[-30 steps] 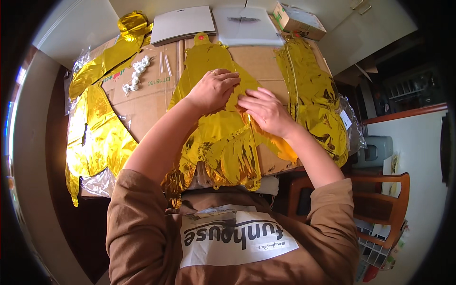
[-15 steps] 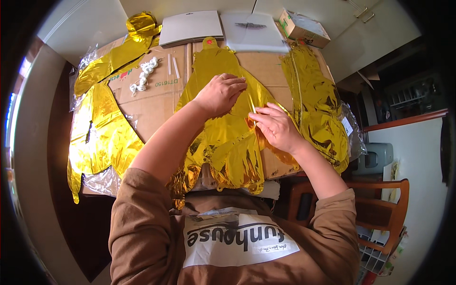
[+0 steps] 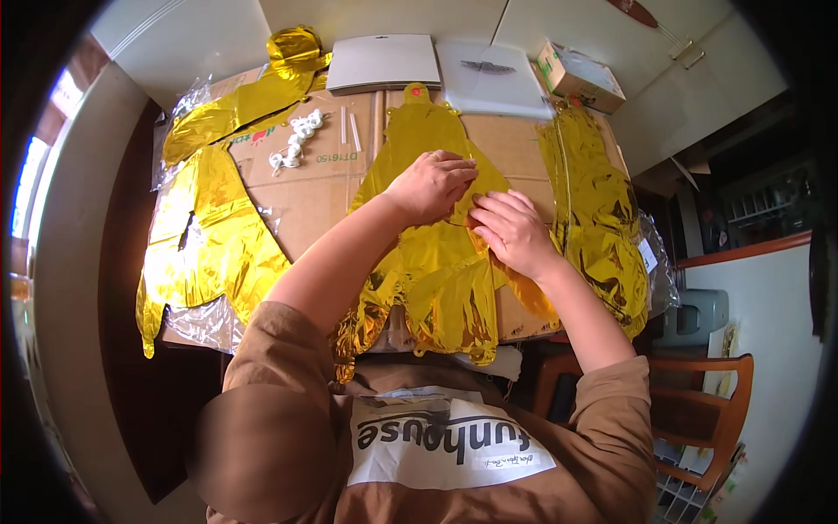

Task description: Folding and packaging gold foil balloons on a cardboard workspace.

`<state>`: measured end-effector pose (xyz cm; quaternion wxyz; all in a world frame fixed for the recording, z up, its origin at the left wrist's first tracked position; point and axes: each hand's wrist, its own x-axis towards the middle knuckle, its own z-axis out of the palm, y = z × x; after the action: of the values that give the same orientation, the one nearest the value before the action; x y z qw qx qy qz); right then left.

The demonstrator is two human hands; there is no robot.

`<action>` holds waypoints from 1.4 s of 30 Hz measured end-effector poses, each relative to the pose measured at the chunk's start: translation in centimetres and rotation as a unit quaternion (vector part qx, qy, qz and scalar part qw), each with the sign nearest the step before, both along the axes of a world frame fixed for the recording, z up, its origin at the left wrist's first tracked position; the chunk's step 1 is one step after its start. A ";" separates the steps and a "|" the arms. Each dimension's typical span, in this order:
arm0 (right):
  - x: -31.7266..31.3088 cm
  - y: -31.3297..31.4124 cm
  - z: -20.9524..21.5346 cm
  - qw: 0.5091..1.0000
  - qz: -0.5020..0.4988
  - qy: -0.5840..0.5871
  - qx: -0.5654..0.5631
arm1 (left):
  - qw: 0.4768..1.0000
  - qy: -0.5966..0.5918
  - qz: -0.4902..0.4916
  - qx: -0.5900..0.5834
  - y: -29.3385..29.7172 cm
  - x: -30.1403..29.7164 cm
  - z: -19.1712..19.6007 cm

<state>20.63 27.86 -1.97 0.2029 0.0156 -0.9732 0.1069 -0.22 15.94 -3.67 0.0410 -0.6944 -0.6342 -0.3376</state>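
Observation:
A flat, uninflated gold foil balloon lies on the cardboard in front of me, its wide crumpled end towards my body. My left hand is closed over its middle, fingertips pinched together; what they hold is too small to make out. Just right of it, my right hand has its fingers bent and pressed together on the balloon's right edge, where the foil folds up. No straw shows between my hands. Two thin clear straws and a bundle of white ribbon rolls lie beyond my left forearm.
More flat gold foil balloons lie at the left and right of the cardboard sheet. Along the back stand a white flat box, a whitish translucent sheet and a small carton. A wooden chair stands at right.
My right hand has closed in towards the left and turned over the foil edge. The thin pale straw that showed in its fingers is now out of sight. The whole view has shifted slightly.

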 end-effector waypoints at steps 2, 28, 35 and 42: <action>-0.1 0.1 0.0 1.000 0.008 0.003 -0.003 | 1.000 0.004 0.011 0.022 -0.4 -0.1 0.0; 0.2 -0.8 -0.8 1.000 -0.011 0.014 -0.004 | 0.973 0.026 0.216 -0.077 -19.2 2.3 1.3; 0.3 -1.5 -0.7 1.000 -0.018 0.018 -0.002 | 0.971 0.025 0.221 -0.087 -19.6 2.4 1.3; 0.3 -1.6 -0.9 1.000 -0.025 0.012 -0.007 | 0.972 0.024 0.219 -0.087 -19.6 2.3 1.1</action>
<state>20.94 26.30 -2.89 0.2175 -0.0087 -0.9699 0.1087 2.05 -3.66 -2.55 0.0685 -0.5479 -0.7964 -0.2468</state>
